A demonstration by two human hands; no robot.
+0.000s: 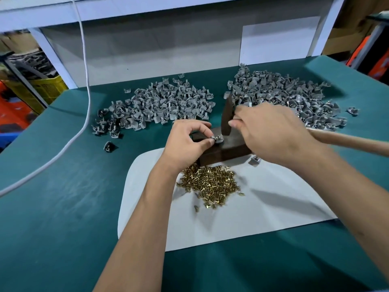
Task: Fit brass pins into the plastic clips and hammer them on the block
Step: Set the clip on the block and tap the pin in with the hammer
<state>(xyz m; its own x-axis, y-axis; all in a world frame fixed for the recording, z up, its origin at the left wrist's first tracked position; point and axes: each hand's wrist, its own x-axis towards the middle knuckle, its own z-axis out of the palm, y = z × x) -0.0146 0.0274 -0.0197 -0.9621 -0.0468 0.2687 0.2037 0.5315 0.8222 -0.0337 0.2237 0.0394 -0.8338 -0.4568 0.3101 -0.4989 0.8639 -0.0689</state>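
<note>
A dark brown block (230, 151) stands on a white sheet (263, 199) at the table's middle. My left hand (185, 142) pinches a small grey plastic clip (217, 139) on top of the block. My right hand (271, 131) grips a hammer; its dark head (227, 116) stands upright over the block with its lower end right beside the clip, and its wooden handle (347, 141) runs off to the right. A heap of brass pins (210, 183) lies on the sheet just in front of the block.
Two heaps of grey clips lie on the green table (63, 207): one at the back left (155, 106), one at the back right (288, 95). A single clip (254, 160) sits by the block's right end. A white cable (84, 81) hangs down and trails left.
</note>
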